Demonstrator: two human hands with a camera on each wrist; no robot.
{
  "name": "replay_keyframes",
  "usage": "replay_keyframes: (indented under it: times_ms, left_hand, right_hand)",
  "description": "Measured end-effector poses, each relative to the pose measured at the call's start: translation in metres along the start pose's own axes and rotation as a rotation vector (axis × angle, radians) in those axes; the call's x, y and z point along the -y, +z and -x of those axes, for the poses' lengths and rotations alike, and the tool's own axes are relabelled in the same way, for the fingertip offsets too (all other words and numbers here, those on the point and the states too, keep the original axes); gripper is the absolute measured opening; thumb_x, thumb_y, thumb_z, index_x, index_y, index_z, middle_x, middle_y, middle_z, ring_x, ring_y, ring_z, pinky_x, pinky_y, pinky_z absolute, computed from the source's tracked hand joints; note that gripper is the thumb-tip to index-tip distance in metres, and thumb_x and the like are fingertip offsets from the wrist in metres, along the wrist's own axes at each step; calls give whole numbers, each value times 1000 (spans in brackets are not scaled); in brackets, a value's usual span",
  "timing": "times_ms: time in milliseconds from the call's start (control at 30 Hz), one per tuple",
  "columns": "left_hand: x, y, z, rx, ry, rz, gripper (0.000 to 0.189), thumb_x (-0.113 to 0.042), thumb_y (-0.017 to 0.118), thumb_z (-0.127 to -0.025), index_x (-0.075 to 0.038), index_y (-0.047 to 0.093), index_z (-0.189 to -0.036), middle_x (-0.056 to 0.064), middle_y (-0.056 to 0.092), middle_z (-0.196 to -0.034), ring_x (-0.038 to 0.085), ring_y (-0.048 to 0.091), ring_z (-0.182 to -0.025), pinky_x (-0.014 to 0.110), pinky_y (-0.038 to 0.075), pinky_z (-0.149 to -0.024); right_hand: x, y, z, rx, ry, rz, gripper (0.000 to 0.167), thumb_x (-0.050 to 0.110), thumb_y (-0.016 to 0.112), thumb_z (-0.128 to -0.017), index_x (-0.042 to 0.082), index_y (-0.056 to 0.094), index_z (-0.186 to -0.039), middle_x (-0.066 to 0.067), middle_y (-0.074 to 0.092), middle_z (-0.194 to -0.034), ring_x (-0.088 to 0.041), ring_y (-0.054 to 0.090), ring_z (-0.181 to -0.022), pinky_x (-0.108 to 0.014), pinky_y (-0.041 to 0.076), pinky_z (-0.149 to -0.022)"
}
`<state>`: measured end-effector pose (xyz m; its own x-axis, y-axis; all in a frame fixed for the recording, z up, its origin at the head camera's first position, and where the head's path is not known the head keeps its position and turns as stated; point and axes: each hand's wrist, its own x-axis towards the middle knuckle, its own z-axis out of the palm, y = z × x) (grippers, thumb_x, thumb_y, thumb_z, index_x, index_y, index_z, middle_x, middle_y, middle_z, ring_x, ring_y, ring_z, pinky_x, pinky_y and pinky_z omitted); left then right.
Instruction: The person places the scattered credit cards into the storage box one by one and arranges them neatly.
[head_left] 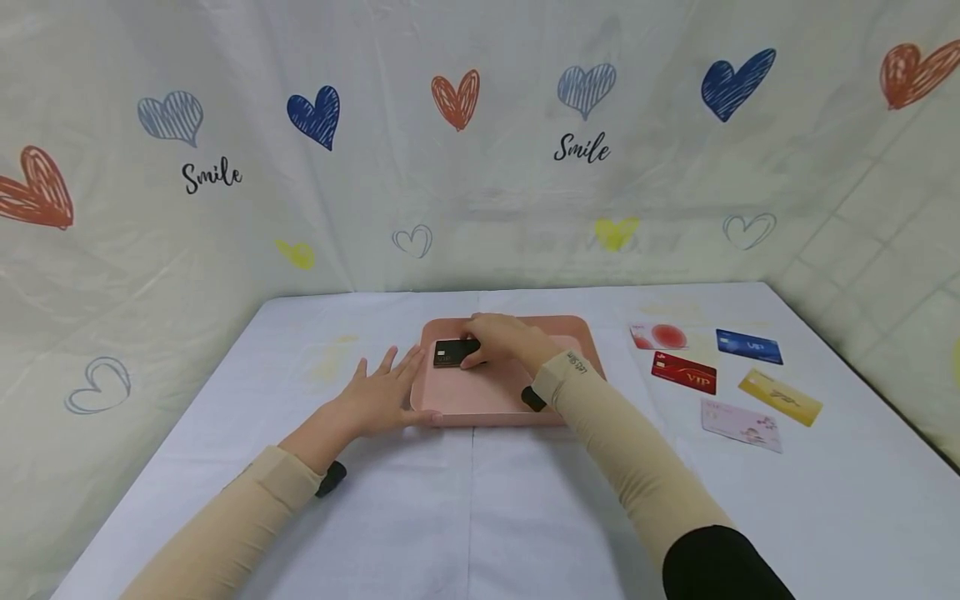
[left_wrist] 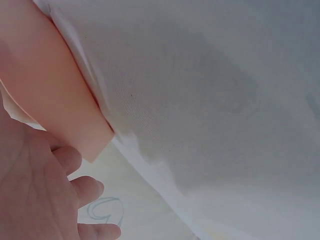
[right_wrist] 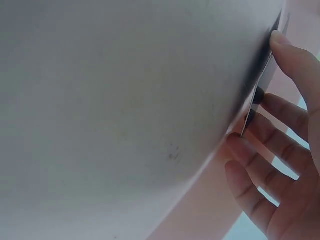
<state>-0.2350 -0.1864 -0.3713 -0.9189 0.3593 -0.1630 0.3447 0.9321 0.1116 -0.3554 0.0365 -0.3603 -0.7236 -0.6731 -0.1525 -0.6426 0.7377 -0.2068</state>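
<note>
A pink tray [head_left: 502, 400] lies on the white-covered table. My right hand [head_left: 501, 340] reaches over it and holds a black card [head_left: 450, 353] by its right end, thumb at the near edge and fingers at the far one. The card is low over the tray's left part; whether it touches the floor I cannot tell. In the right wrist view the card [right_wrist: 257, 97] shows edge-on between thumb and fingertips. My left hand [head_left: 375, 393] rests against the tray's left rim with spread, straight fingers. The left wrist view shows its fingers [left_wrist: 90, 190] beside the tray's outer wall [left_wrist: 65, 100].
Right of the tray lie several cards: a white card with a red circle [head_left: 660, 337], a blue card [head_left: 750, 346], a red VIP card [head_left: 684, 372], a gold card [head_left: 780, 397] and a pale pink card [head_left: 741, 425]. A heart-patterned curtain [head_left: 480, 183] hangs behind the table.
</note>
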Motion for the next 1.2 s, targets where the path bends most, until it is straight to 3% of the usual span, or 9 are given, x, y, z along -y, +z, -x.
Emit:
replay_keyframes:
  times_ms: [300, 867, 1067, 1200]
  left_hand:
    - [-1, -2, 1, -8, 6, 10, 111, -78, 54, -90, -9, 11, -166, 7, 12, -172, 40, 9, -155, 73, 10, -115]
    - [-1, -3, 0, 11, -3, -17, 110, -78, 52, -91, -8, 10, -165, 6, 9, -172, 41, 9, -155, 73, 9, -115]
    - [-2, -3, 0, 16, -4, -13, 111, -78, 52, -91, -8, 9, -165, 6, 8, -172, 40, 8, -155, 73, 8, -115]
    - [-2, -3, 0, 15, -7, -16, 111, -78, 52, -91, -8, 9, -165, 6, 8, -172, 40, 8, -155, 73, 8, -115]
  right_hand:
    - [-1, 5, -6, -21, -6, 7, 50, 40, 75, -95, 10, 66, -133, -5, 62, -118, -18, 57, -103, -37, 48, -98]
    - [3, 8, -3, -116, -36, 3, 27, 33, 78, -93, 9, 72, -104, -1, 65, -94, -18, 55, -86, -33, 49, -84]
    - [3, 9, -3, -108, -44, 7, 25, 33, 78, -93, 9, 73, -97, 1, 64, -85, -17, 54, -80, -31, 48, -79]
    - [3, 9, -4, -94, -59, 2, 22, 29, 77, -95, 8, 78, -101, 0, 68, -85, -16, 55, -80, -31, 49, -79]
